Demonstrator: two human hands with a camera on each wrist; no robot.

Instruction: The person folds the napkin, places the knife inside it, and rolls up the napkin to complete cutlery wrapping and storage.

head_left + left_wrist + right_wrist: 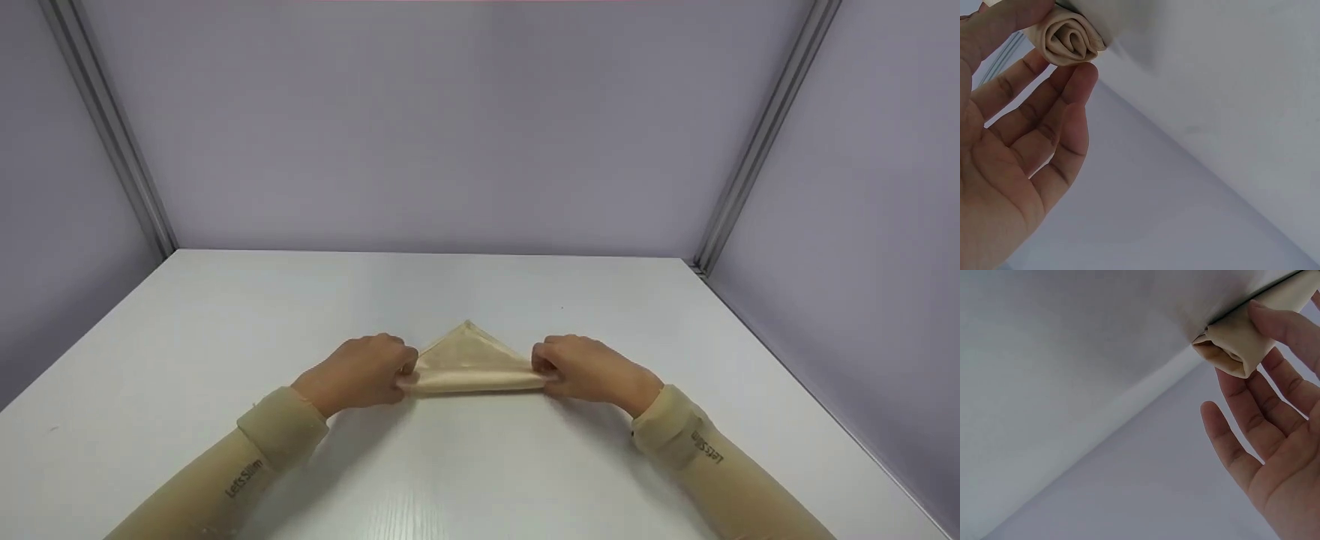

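The left end of a beige cloth (470, 364), partly rolled, is pinched by the left hand (360, 373). The cloth lies on the white table (480, 465), its unrolled triangular tip pointing away. The right end of the roll is pinched by the right hand (589, 370).

Both hands low, side by side, knuckles up.
Left hand (360, 373) and right hand (589, 369) sit level with each other, a gap between them, each pinching whatever it holds between thumb and fingertips. Left wrist view: fingers (1067, 107) lightly bent, palm exposed. Right wrist view: fingers (1275, 391) mostly extended, thumb on top. Forearms in beige sleeves angle in from the lower corners, wrists straight.
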